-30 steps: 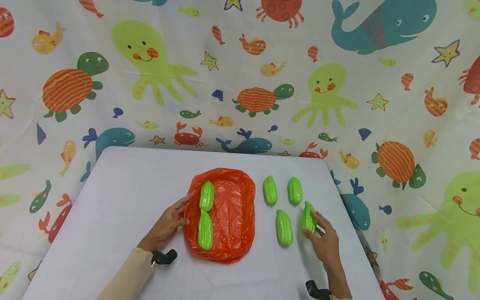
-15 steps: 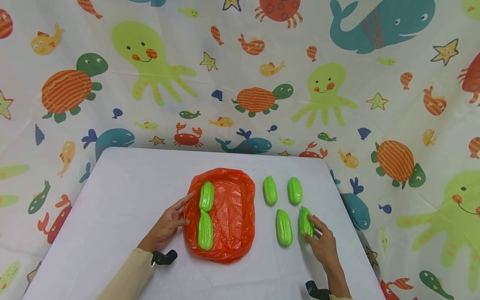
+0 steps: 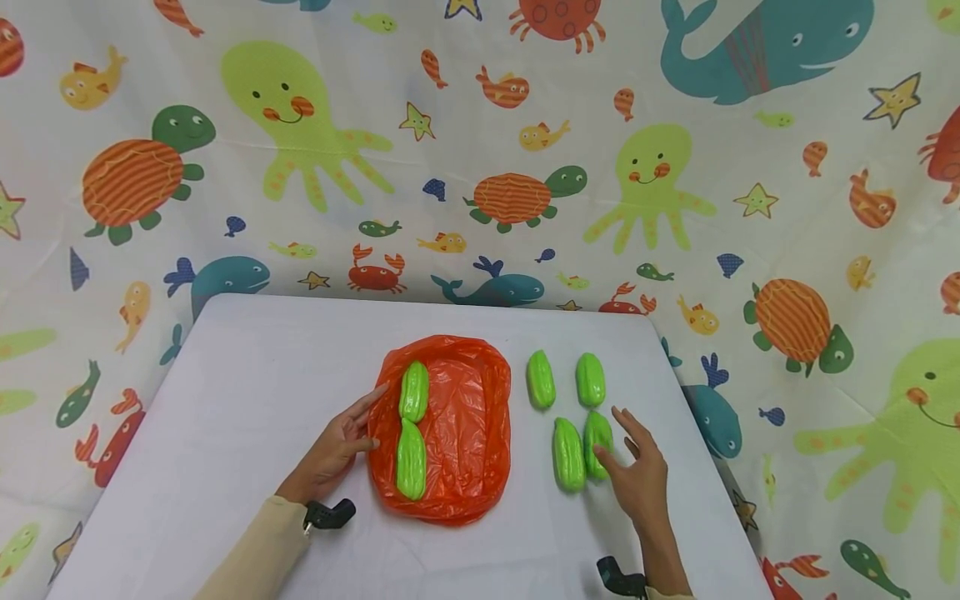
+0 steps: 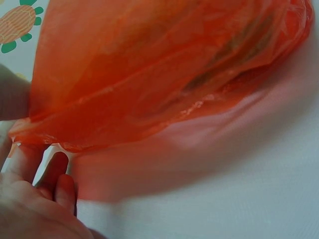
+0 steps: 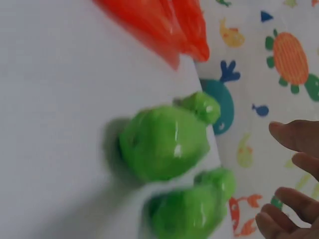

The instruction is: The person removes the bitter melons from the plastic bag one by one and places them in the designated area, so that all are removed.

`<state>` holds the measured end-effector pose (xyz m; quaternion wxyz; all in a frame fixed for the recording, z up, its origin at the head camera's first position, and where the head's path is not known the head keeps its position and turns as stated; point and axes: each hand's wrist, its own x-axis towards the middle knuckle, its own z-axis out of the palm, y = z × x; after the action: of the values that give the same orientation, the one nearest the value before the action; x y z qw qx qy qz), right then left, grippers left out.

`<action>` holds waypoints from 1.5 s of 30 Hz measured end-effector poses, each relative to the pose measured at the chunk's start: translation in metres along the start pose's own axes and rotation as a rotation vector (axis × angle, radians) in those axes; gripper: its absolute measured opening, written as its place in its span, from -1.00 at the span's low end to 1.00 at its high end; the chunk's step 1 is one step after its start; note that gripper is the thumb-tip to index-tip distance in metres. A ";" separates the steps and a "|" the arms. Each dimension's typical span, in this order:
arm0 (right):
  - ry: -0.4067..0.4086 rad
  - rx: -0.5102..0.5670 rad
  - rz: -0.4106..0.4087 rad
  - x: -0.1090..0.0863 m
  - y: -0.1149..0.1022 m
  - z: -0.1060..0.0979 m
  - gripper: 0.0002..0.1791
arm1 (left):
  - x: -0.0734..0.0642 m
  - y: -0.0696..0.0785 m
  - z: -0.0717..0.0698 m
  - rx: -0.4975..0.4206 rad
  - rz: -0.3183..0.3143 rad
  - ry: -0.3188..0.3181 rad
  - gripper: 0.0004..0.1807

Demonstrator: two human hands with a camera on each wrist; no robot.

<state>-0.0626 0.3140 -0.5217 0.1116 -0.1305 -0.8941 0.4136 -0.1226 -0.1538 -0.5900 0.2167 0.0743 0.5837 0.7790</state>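
A red plastic bag [image 3: 461, 433] lies spread open on the table, with two shiny green ridged gourds [image 3: 412, 458] end to end along its left side. My left hand [image 3: 333, 454] pinches the bag's left rim between thumb and fingers; the left wrist view shows the thin red film [image 4: 124, 84] caught there. On the right, my right hand [image 3: 637, 475] has its fingers spread beside a gourd [image 3: 597, 442], holding nothing. Its thumb is close to that gourd; I cannot tell whether they touch. This gourd lies just right of another gourd [image 3: 569, 457].
Two more gourds, one at left [image 3: 541, 381] and one at right [image 3: 591, 381], lie farther back on the white table [image 3: 285, 358]. Behind the table hangs a curtain [image 3: 450, 167] printed with sea animals. Each wrist wears a black camera mount [image 3: 330, 514].
My right hand has slid the nearest right gourd leftward, close to its neighbour, and its fingers have spread off it. My left hand has stayed on the bag rim.
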 end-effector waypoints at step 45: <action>-0.433 0.181 -0.148 -0.091 -0.117 0.181 -0.23 | 0.001 -0.001 -0.001 -0.001 0.012 -0.013 -0.02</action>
<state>-0.0497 0.0826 -0.5549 -0.0413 0.0374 -0.8637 0.5010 -0.1236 -0.1545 -0.5914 0.2160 0.0829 0.5815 0.7800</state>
